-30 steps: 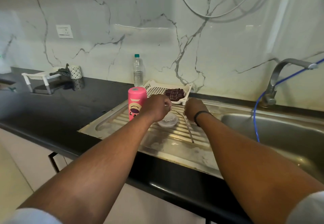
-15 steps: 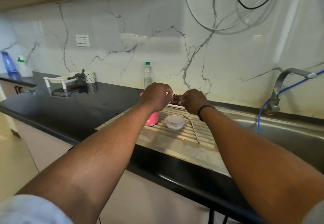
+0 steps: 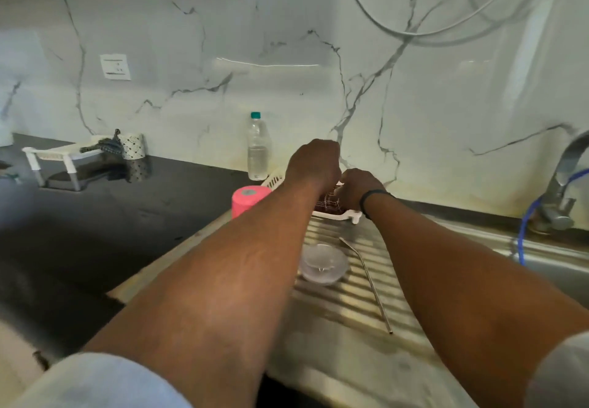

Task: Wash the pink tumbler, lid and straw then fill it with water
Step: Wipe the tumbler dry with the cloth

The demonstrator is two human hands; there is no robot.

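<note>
Pink tumbler (image 3: 247, 205) now less hidden; both hands, left hand (image 3: 314, 165) and right hand (image 3: 357, 187), stay curled, grip unclear.

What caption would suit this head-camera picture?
Both hands, left hand and right hand, meet above a white tray; pink tumbler, lid and straw wait on the drainboard.

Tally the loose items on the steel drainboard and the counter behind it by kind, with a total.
Pink tumbler: 1
Clear lid: 1
Metal straw: 1
White perforated tray holding a dark cloth: 1 tray, 1 cloth
Clear water bottle with teal cap: 1
Patterned cup: 1
White rack: 1
Total: 8
</note>
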